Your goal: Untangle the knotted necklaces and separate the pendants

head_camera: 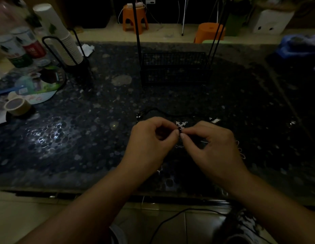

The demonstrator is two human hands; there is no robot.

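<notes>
A small silver tangle of chain (181, 124) sits between my two hands, just above the dark pebble-patterned table (82, 134). My left hand (149, 140) and my right hand (209, 143) meet at their fingertips, each pinching the knot from its own side. A black cord (163, 111) loops away from the tangle toward the back left. More silver chain links (241, 150) trail on the table to the right of my right hand. A small pale pendant (215, 120) lies behind my right hand. The scene is dim and fine detail of the knot is unclear.
A black wire basket (176, 67) stands behind the hands at mid-table. At the left are a stack of paper cups in a black holder (65, 44), bottles (21, 46), a round fan (35, 85) and a tape roll (17, 106). Orange stools (135, 18) stand beyond the table.
</notes>
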